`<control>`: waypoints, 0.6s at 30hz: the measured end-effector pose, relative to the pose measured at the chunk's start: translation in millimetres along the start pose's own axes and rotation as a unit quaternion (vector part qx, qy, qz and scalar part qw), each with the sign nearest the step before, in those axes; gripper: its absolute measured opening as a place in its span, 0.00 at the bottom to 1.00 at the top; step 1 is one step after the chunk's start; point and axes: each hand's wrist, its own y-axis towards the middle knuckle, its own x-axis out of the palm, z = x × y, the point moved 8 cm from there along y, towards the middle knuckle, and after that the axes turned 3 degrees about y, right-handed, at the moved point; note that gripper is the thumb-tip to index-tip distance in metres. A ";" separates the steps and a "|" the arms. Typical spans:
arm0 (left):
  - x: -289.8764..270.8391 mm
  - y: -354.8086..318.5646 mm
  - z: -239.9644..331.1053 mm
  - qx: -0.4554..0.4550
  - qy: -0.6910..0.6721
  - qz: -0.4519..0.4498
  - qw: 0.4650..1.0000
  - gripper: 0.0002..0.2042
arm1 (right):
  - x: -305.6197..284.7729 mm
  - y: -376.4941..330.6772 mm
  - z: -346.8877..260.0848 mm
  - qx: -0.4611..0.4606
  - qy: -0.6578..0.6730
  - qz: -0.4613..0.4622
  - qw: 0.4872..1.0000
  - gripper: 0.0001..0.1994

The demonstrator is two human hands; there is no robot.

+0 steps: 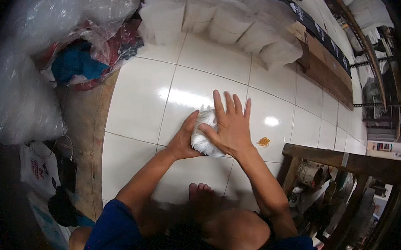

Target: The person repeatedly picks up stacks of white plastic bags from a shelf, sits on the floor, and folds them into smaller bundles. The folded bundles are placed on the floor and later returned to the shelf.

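Note:
A crinkled white bundle (203, 144), made up of many thin layers with ruffled edges, is between my two hands above the tiled floor. My left hand (182, 139) wraps round its left side and lower edge, with the thumb side upward. Across the right side and top of it lies my right hand (233, 130), fingers stretched out and spread, the thumb resting over the bundle. Part of the bundle is hidden under that hand. To the right, a small heap of yellow-orange rubber bands (264, 142) lies on the floor.
Several stacks of white wrapped bundles (230, 21) stand along the far side. Clear plastic bags (30, 99) and a brown sheet (81, 130) fill the left. A wooden bench (333, 157) is at the right, and flattened cardboard (327, 73) lies at the far right.

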 end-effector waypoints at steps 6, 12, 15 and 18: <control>2.9 -12.6 -20.2 -0.067 0.009 -0.009 0.998 0.65 | -63.8 -5.1 -35.4 -0.082 0.034 0.157 0.984 0.51; 2.1 4.8 -21.4 -0.077 -0.005 -0.005 0.997 0.64 | -1.0 9.5 -38.0 -0.057 0.020 0.044 0.997 0.48; -4.0 6.1 -9.7 -0.001 0.056 0.027 0.998 0.63 | -4.5 9.8 -33.0 -0.069 0.065 0.055 0.994 0.46; -3.7 6.8 -15.8 -0.004 0.081 0.034 0.996 0.61 | -16.5 -10.6 11.9 -0.051 0.251 0.179 0.950 0.44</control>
